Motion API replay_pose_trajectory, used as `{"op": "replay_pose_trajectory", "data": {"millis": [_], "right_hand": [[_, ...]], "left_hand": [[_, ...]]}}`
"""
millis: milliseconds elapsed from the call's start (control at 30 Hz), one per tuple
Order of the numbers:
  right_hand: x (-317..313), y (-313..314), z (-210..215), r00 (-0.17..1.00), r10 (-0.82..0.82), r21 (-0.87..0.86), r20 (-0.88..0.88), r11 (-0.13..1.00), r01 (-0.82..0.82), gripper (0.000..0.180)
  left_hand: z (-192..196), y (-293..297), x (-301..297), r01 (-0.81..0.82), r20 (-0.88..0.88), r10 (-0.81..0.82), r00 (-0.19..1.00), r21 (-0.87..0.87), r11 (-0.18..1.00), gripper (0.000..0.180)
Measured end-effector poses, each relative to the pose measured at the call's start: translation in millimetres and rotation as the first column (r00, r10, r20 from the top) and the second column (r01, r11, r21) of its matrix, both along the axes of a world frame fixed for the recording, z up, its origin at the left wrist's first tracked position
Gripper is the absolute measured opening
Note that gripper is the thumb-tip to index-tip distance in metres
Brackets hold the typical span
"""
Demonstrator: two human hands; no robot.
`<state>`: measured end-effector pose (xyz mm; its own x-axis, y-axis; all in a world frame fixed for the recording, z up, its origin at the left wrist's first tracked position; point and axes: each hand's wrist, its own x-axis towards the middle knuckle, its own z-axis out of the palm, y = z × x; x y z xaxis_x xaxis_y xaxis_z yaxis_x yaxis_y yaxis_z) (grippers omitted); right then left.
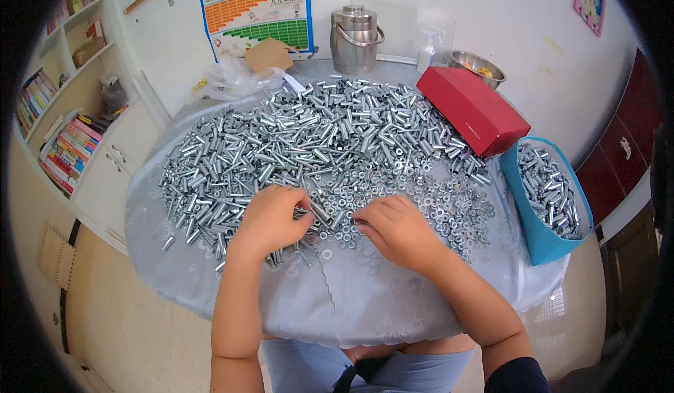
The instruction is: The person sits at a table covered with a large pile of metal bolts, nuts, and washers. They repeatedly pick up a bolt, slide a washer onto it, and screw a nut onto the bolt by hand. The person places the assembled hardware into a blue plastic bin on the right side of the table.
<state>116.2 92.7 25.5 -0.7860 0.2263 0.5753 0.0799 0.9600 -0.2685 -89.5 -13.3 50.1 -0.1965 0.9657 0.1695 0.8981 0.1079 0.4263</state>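
Observation:
My left hand (275, 214) is curled at the near edge of a heap of silvery metal sleeves (295, 126), thumb and fingers brought together. What lies in that pinch is hidden; a larger sleeve (321, 212) shows just to the right of its fingertips. To the right, my right hand (399, 230) pinches over a spread of small washers and nuts (449, 207), and anything between its fingertips is too small to name. A few thin bolts (303, 252) lie below my left hand, close to a loose washer (327, 254).
A red box (474, 109) sits at the heap's right, next to a blue fabric bin (537, 242) filled with metal sleeves. Along the back stand a steel pot (353, 38), a spray bottle (426, 49) and a metal bowl (495, 77). A plastic bag (235, 81) lies back left.

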Motion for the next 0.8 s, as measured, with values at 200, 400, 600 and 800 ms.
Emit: {"op": "replay_pose_trajectory", "data": {"millis": [200, 400, 600, 800], "right_hand": [[1.5, -8.5, -11.3, 0.999, -0.007, -0.400, 0.043, 0.916, 0.024, 0.018], [-1.3, -0.8, -29.8, 0.995, 0.023, -0.903, -0.099, 0.419, -0.099, 0.022], [-0.5, 3.6, -11.4, 0.985, -0.039, -0.986, -0.167, -0.012, -0.167, 0.026], [1.2, 1.1, -9.4, 0.979, -0.060, -0.976, -0.196, -0.085, -0.201, 0.026]], "left_hand": [[-10.1, -6.8, -0.1, 0.147, -0.081, -0.145, 0.986, 0.016, 0.989, 0.013], [-14.6, -3.5, 1.7, 0.222, -0.080, -0.221, 0.972, -0.002, 0.975, 0.015], [-11.4, -2.4, 5.5, 0.227, 0.005, -0.232, 0.973, 0.182, 0.957, 0.017], [-9.6, 6.8, 36.6, 0.253, 0.383, -0.299, 0.874, 0.168, 0.953, 0.014]]}}
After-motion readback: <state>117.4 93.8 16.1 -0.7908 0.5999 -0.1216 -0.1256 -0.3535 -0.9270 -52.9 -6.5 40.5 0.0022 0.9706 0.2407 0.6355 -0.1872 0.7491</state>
